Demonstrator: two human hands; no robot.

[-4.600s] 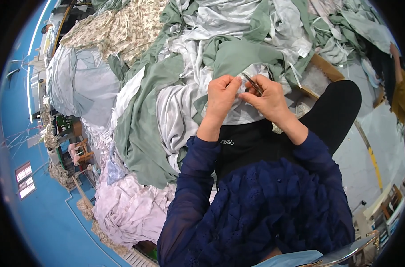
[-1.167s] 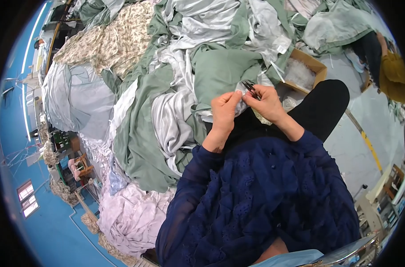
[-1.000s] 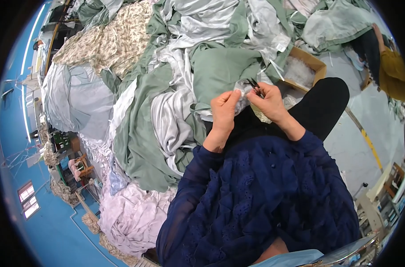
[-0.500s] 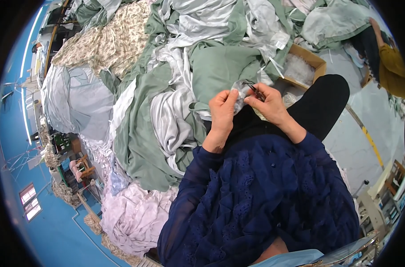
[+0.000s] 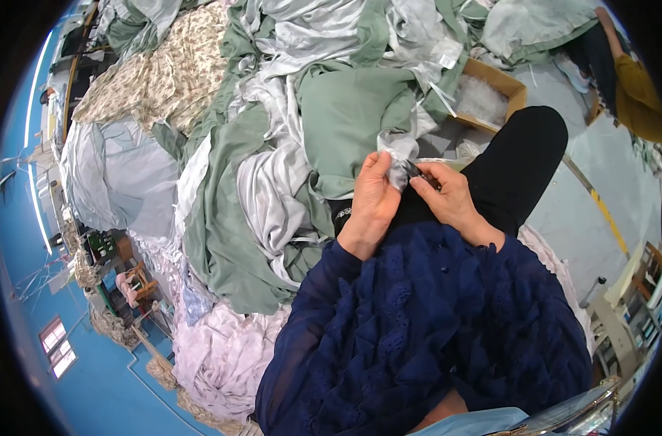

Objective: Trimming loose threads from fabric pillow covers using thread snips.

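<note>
My left hand (image 5: 374, 198) pinches the pale grey-white edge (image 5: 398, 147) of a sage-green and white cloth piece (image 5: 353, 120), which lies over my lap and joins the heap in front. Close against that edge, my right hand (image 5: 449, 196) is closed around small dark thread snips (image 5: 412, 170); only their dark tip shows past the fingers. The two hands are nearly touching above my black-trousered legs. Whether the snips' blades are on a thread is too small to tell.
Green and white fabric (image 5: 229, 196) heaps in front and to the left, with floral cloth (image 5: 164, 65) beyond and pale pink cloth (image 5: 225, 356) nearer. A cardboard box (image 5: 518, 96) stands past my right knee. At far right is another person's mustard sleeve (image 5: 640, 94).
Both hands have come down a little toward my body, the left also shifting right. The pinched cloth edge moved with them. My view has turned slightly.
</note>
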